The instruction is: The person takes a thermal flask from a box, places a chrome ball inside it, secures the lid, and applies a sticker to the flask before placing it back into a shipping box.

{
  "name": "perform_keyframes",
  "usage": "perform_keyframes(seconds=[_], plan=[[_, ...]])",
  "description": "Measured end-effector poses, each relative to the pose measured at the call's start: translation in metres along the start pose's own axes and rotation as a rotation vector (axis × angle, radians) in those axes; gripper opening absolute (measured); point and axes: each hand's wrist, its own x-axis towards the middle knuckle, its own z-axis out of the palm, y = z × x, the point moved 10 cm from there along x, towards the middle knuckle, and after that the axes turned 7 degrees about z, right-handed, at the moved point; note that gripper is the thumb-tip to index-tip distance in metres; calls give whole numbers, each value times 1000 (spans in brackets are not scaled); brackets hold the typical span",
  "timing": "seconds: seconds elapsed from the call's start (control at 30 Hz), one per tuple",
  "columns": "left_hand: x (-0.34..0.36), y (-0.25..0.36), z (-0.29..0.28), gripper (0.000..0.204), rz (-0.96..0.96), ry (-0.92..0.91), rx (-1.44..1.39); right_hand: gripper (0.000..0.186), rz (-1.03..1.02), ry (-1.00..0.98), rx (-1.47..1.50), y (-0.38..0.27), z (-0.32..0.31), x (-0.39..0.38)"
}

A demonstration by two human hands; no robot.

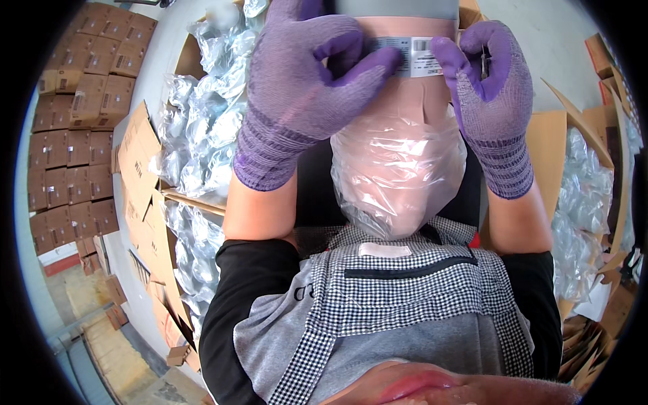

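Observation:
A smooth pink, rounded object (pixel 412 101) is upright in front of my chest, its bulging lower part inside a clear plastic bag (pixel 398 169). Above it is a grey cylindrical part (pixel 405 8), cut off by the upper edge. A white and grey printed label (pixel 424 61) lies across the pink band. My gloved left hand (pixel 290 81) is closed, thumb and forefinger at the label's left end. At its right end are the fingertips of my gloved right hand (pixel 496 88), which is curled round a small dark metal tool (pixel 484 62). The tool's kind is mostly hidden.
Open cartons of clear-bagged items stand left (pixel 209 115) and right (pixel 580 196) of me. Cardboard flaps (pixel 138 175) stick up at the left. Stacked brown boxes (pixel 74 135) line the far left, and folded cardboard (pixel 587 351) lies at the lower right.

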Motion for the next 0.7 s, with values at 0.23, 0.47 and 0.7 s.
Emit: perform_keyframes(seconds=[0.23,0.47,0.7], plan=[[-21,-29,-9,40,106,157,-412,27,-42,-99,507,4,-14,-5],[-14,-10,0,46,201,210,36,35,13,-618,499,-15,16,8],[-7,-24,-6,28,179,244,-72,33,352,-329,-79,197,25,112]])
